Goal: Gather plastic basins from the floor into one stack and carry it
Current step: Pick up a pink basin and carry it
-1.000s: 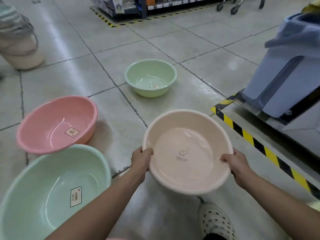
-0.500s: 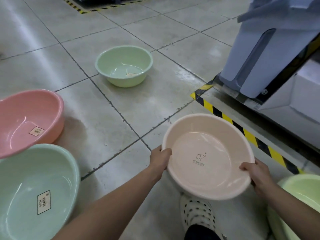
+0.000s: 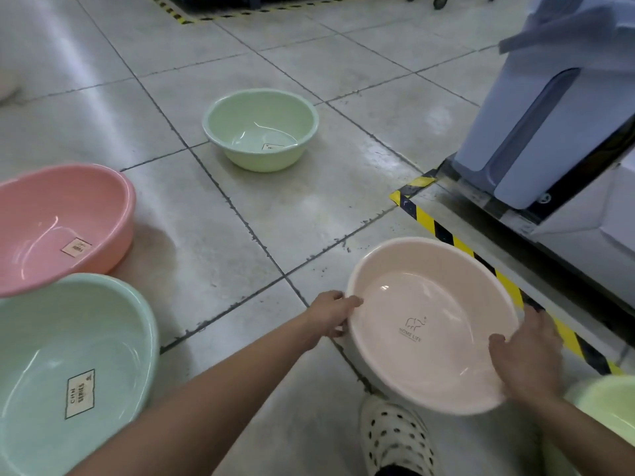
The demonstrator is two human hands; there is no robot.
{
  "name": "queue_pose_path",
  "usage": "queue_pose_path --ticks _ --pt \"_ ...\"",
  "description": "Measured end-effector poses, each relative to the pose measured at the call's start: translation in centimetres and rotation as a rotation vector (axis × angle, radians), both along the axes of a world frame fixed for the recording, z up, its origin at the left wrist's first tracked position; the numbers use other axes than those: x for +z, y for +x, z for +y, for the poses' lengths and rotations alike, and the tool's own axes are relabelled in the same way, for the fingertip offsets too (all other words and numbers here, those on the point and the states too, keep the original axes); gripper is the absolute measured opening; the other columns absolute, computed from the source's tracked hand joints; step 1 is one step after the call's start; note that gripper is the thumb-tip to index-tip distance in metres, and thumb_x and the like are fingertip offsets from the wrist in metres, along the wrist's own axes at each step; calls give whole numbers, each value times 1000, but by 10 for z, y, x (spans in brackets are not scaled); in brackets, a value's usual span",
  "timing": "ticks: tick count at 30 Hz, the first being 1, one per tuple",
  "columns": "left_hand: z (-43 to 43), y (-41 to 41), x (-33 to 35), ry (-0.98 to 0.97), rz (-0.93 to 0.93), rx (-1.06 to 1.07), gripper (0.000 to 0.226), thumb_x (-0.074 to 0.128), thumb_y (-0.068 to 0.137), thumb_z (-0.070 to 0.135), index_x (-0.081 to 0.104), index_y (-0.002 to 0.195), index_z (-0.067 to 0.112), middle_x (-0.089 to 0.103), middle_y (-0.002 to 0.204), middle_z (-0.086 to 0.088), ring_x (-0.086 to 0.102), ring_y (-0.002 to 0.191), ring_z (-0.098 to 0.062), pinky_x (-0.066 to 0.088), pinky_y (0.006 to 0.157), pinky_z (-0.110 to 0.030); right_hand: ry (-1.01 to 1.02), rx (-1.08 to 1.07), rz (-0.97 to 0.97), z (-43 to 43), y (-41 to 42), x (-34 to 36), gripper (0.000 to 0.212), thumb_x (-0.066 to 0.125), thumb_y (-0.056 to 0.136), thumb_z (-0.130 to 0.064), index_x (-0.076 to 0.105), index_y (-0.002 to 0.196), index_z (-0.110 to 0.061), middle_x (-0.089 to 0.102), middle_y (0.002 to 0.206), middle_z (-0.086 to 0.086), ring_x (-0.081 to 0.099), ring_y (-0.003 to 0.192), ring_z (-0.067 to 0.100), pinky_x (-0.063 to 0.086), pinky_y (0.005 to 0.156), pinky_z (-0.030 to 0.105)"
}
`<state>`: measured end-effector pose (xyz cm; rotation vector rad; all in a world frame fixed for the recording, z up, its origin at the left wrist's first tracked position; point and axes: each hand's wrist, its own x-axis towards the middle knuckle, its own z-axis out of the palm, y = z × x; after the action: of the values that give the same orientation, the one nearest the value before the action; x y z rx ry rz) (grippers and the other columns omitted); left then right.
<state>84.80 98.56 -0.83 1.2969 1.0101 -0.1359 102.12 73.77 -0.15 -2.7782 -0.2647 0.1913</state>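
I hold a beige basin point(image 3: 422, 321) with an elephant print above the floor at lower right. My left hand point(image 3: 331, 317) grips its left rim. My right hand point(image 3: 525, 359) grips the near right rim, fingers reaching inside. A pink basin point(image 3: 58, 228) stands on the floor at the left. A large mint basin point(image 3: 62, 369) sits just in front of the pink one. A small pale green basin point(image 3: 261, 128) stands farther off, in the middle. The edge of another light green basin point(image 3: 604, 410) shows at the bottom right, partly behind my right arm.
A grey-blue plastic bin point(image 3: 549, 108) stands on a low display platform at the right, bordered by yellow-black hazard tape point(image 3: 457, 242). My spotted shoe point(image 3: 395, 438) is under the beige basin. Grey tiled floor point(image 3: 309, 207) lies between the basins.
The beige basin has moved to the right and nearer the light green basin at bottom right. My right hand has slid along the rim toward me.
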Motion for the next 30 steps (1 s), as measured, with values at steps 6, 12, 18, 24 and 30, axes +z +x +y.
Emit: queue_pose_path --ticks 6,12,18,24,30 --pt "52 -97 50 225 -165 -4 28 57 96 23 61 122 13 67 112 -9 69 103 -21 56 87 -36 240 734 -13 111 -102 35 48 65 88 -9 56 135 -11 52 142 10 43 134 28 27 110 27" --pt "38 -300 38 489 -16 145 11 68 87 34 71 96 28 75 91 7 71 88 -11 57 86 -41 77 1211 423 147 -266 17 59 55 93 -54 43 144 -28 44 140 -16 38 134 3 25 108 14" --pt "-58 -481 17 1022 168 95 32 58 88 42 66 115 27 65 116 18 57 110 5 43 96 -18 -119 1422 728 125 -346 -22 81 56 78 -75 34 145 -37 50 134 -22 49 124 -3 38 102 16" --pt "-206 -560 -33 626 628 629 82 75 76 34 36 148 24 51 140 -1 53 124 -25 42 98 -37 -190 1257 708 110 -375 -40 47 67 81 -17 55 125 -31 66 108 -11 62 101 14 46 78 21" --pt "-246 -563 -16 214 435 1256 30 79 59 11 67 81 27 73 79 -5 68 76 -30 49 63 -33 -7 1090 959 116 -401 -23 31 58 56 -10 75 80 -17 74 72 3 68 68 18 57 64 37"
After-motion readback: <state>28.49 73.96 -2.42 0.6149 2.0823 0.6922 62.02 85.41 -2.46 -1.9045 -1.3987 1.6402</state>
